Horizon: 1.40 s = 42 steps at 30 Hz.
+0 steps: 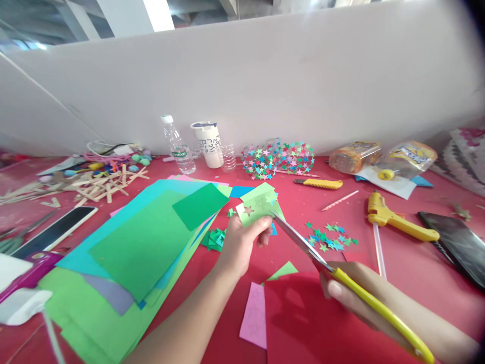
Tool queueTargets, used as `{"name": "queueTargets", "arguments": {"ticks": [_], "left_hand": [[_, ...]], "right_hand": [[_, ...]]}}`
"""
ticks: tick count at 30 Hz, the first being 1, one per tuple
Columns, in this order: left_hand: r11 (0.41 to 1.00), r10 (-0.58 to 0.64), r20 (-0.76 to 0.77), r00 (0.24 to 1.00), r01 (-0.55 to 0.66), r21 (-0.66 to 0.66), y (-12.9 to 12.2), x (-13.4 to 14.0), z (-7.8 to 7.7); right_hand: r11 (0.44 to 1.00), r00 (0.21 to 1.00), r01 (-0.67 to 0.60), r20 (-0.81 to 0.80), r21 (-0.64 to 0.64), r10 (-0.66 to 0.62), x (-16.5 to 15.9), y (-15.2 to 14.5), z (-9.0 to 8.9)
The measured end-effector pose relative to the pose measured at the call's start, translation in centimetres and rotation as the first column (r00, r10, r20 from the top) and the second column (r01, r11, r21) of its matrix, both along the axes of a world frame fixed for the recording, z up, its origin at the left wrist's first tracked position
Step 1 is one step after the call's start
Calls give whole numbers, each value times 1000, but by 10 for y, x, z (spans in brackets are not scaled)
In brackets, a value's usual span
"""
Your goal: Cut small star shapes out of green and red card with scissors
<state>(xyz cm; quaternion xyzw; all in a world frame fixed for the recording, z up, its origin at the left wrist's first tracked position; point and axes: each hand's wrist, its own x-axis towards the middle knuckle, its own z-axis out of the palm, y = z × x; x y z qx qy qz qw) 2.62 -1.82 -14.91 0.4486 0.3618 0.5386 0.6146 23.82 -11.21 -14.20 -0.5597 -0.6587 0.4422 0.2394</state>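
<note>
My left hand (pixel 242 240) pinches a light green piece of paper (pixel 257 202) by its lower edge. A star-shaped hole shows near the paper's left side, and a faint star outline is drawn beside it. In my right hand (pixel 348 288) are yellow-handled scissors (pixel 303 243), their blades pointing up and left with the tips at the paper's right part. The blades look closed or nearly so. Small paper stars (pixel 329 237) in green and blue lie right of the blades. Below the hands are a pink paper strip (pixel 253 316) with drawn outlines and a red sheet (pixel 303 323).
Stacked coloured sheets (pixel 144 242) cover the left, with wooden sticks (pixel 106 187) behind. A water bottle (pixel 180 146), a white cup (pixel 208 144) and star-covered round shapes (pixel 278 157) stand along the wall. A yellow cutter (pixel 320 183), glue gun (pixel 397 218) and black phone (pixel 454 242) lie right.
</note>
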Motion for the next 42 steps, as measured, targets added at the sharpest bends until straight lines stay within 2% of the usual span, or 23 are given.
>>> {"name": "queueTargets", "arguments": {"ticks": [7,12,16,21,29,31,35,42], "left_hand": [[1000,9,-14,1000,-9,-7,0,0,1],[999,-52,-19,998,52,-4,2,-3,2],[992,-123,-42,992,121,-45,4,-5,2],[998,-58,-41,997,58,-21,7,-5,0],[999,-16,-84,996,19,41,7,-7,-3],[999,-14,-81,997,18,43,7,-7,-3],[999,-22,-60,998,24,46,7,-6,-2],[999,-3,-43,999,4,35,6,-5,2]], "right_hand": [[973,998,63,31,-220,-58,-6,5,-6],[975,1000,-2,-6,-223,0,-2,9,-9],[969,1000,19,1,-246,-19,-2,11,-6],[972,999,35,40,-232,-27,-3,12,-2],[968,1000,-23,-14,-249,20,3,13,-10],[977,1000,-14,-15,-212,11,3,11,-9],[999,1000,1,-30,-41,-2,0,5,-2],[999,999,19,32,47,-21,3,-1,-3]]}}
